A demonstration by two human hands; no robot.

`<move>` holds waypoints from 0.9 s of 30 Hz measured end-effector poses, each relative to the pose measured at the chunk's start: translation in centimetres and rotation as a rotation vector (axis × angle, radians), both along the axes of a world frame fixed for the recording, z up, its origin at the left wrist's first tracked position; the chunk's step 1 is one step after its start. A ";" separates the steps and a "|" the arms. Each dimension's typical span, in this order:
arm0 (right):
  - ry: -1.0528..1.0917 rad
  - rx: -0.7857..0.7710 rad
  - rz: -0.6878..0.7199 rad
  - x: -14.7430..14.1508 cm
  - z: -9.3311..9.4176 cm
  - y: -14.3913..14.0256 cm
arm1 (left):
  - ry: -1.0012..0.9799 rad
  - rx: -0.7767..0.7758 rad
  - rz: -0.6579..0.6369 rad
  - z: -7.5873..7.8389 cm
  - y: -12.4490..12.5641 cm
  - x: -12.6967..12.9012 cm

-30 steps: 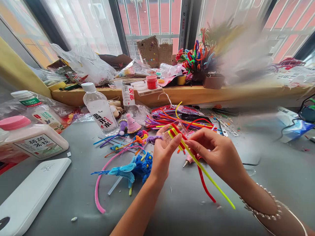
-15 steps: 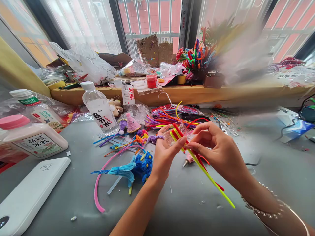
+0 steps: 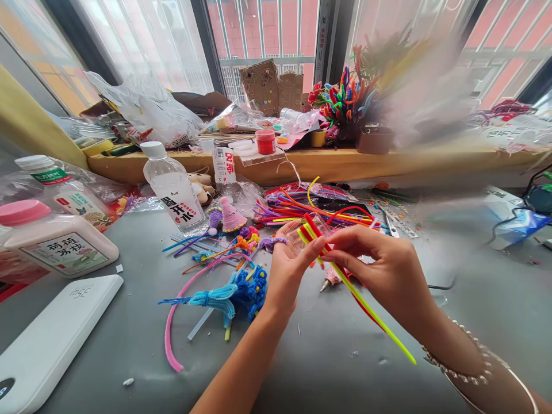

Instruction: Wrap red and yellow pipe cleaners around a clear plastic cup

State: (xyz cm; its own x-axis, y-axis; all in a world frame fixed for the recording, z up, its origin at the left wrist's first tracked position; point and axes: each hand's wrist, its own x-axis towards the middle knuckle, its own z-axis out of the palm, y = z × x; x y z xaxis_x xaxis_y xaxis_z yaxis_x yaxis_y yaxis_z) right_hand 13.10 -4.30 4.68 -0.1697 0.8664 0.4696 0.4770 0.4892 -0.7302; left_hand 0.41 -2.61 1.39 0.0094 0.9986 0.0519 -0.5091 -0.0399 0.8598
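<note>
Yellow and red pipe cleaners (image 3: 366, 306), clamped in the fingers of left hand (image 3: 293, 267) and right hand (image 3: 379, 261), extend below the right fingers.

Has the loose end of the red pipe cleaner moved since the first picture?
Yes: against the pink pipe cleaner, the red loose end has shifted up and a little right in view.
</note>
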 end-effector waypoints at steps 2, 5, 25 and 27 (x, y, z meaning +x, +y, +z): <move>-0.037 0.057 -0.012 0.0 -0.1 0.0 | 0.005 -0.003 0.010 -0.1 0.0 0.0; -0.070 0.125 -0.016 0.1 -0.3 0.1 | 0.011 -0.023 0.033 -0.3 0.0 0.0; -0.278 0.388 0.054 1.5 0.2 1.1 | 0.028 -0.158 -0.121 -0.1 -0.1 0.0; -0.305 0.412 0.036 1.6 0.3 1.3 | 0.037 -0.163 -0.126 0.2 -0.2 0.2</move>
State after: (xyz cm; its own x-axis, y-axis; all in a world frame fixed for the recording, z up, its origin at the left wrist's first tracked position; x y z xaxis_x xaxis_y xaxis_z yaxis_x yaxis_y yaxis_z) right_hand 14.74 -3.03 5.03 -0.3785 0.6109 0.6954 0.6157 0.7271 -0.3035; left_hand 0.62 -2.86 1.57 0.1334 0.9847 -0.1125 -0.4691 0.1627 0.8680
